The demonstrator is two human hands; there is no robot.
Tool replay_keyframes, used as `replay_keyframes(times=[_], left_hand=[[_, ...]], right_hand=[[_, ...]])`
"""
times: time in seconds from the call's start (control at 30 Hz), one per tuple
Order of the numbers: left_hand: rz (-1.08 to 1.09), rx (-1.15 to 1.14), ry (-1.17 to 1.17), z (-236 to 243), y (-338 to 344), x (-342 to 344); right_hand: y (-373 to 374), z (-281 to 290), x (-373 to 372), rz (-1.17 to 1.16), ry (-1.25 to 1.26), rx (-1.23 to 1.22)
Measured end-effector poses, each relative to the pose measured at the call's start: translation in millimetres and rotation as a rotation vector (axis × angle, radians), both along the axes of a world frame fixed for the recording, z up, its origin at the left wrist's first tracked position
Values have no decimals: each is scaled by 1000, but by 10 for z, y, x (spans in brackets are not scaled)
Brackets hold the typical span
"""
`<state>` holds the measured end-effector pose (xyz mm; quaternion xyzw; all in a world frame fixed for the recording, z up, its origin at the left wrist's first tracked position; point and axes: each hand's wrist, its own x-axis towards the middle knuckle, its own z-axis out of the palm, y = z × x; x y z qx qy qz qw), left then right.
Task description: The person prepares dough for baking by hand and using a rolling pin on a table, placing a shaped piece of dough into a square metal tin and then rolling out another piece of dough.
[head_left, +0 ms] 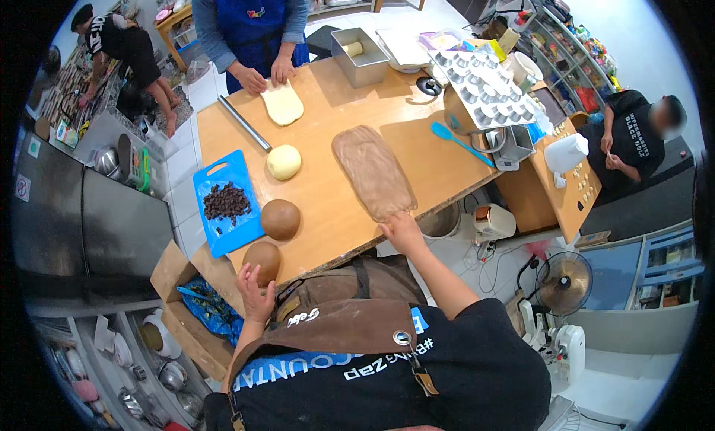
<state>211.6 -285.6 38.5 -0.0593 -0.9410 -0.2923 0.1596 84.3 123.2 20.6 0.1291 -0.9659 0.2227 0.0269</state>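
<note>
A flattened sheet of brown dough (370, 167) lies lengthwise on the wooden table, its near end by the table's front edge. At that near end my right hand (404, 232) has its fingers closed on the dough's edge. My left hand (257, 293) is open, fingers apart, right beside the nearer brown dough ball (264, 258); whether it touches the ball I cannot tell. Another brown dough ball (281, 220) sits just beyond, and a pale yellow dough ball (284, 162) farther back. Dark chopped pieces (226, 202) are heaped on a blue cutting board (234, 237) at the left.
Across the table (320, 103), a co-worker in a blue apron (253, 21) handles pale dough (283, 107). A metal rod (244, 123), loaf tin (360, 55), blue spatula (462, 142) and stacked mould trays (484, 88) lie around. A fan (564, 282) stands right.
</note>
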Motion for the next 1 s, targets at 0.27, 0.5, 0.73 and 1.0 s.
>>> replay_keyframes(times=[0.27,0.5,0.73,1.0], left_hand=[[-6,33,10,10,52,-60],[20,23,21,62,73,-40],[9,-11,39,39,59,-16],[22,26,39,52,95,-111]], right_hand=[[-94,-180,37,-94,-159,48],[-204,63,45,-49,-174,3],[-257,97,157,-21,-252,69],[-219,-57,94,17,-87,17]])
